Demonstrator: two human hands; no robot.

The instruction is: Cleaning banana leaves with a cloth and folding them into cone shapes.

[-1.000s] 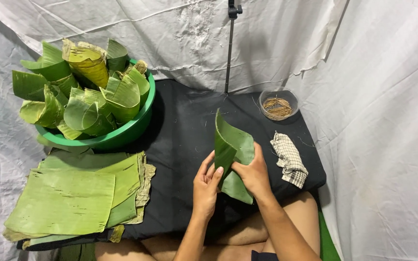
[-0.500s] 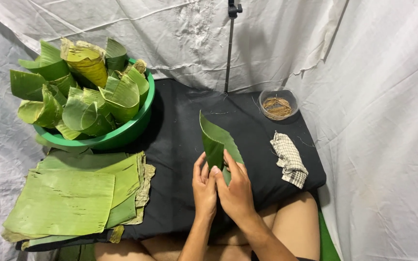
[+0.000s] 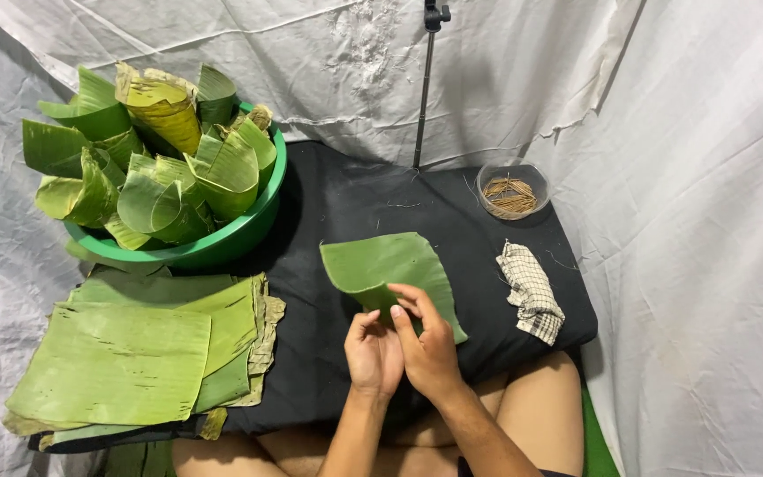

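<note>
A green banana leaf piece [image 3: 390, 265] lies almost flat over the black cloth, its near edge gripped by both hands. My left hand [image 3: 371, 353] pinches the leaf's lower edge from beneath. My right hand [image 3: 426, 340] overlaps it, fingers pressed on the same edge. The part of the leaf under the hands is hidden. Both hands sit close together above my lap.
A green basin [image 3: 222, 243] full of folded leaf cones [image 3: 161, 150] stands at the back left. A stack of flat leaf sheets [image 3: 134, 353] lies at front left. A clear bowl of thin sticks [image 3: 511, 192] and a checked cloth [image 3: 532, 291] are on the right. A stand pole [image 3: 423, 84] rises behind.
The leaf was upright and curled in both hands; it has been lowered and opened out nearly flat on the cloth. My hands moved left and down, closer together.
</note>
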